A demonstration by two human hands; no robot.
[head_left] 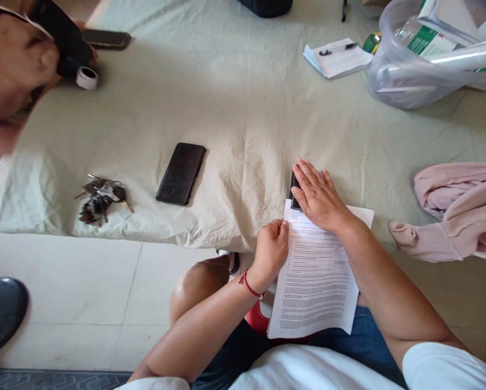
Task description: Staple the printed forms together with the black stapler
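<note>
A printed sheet of paper (318,276), perhaps more than one layer, hangs over the table's front edge down towards my lap. My left hand (272,246) is closed on its upper left edge, thumb against the fingers. At the top edge of the paper sits a black, narrow, rectangular object (294,189), its kind hidden under my palm. Flat on top of it lies my right hand (318,195), fingers stretched out and pointing away from me. The paper's top edge meets the near end of the black object.
On the cloth-covered table (234,97) lie a black phone (181,173) and a bunch of keys (102,197). Behind stand a notepad (336,57) with a pen and a filled plastic basket (405,86). Pink cloth (458,211) lies right; another person's hand (35,54) shows far left.
</note>
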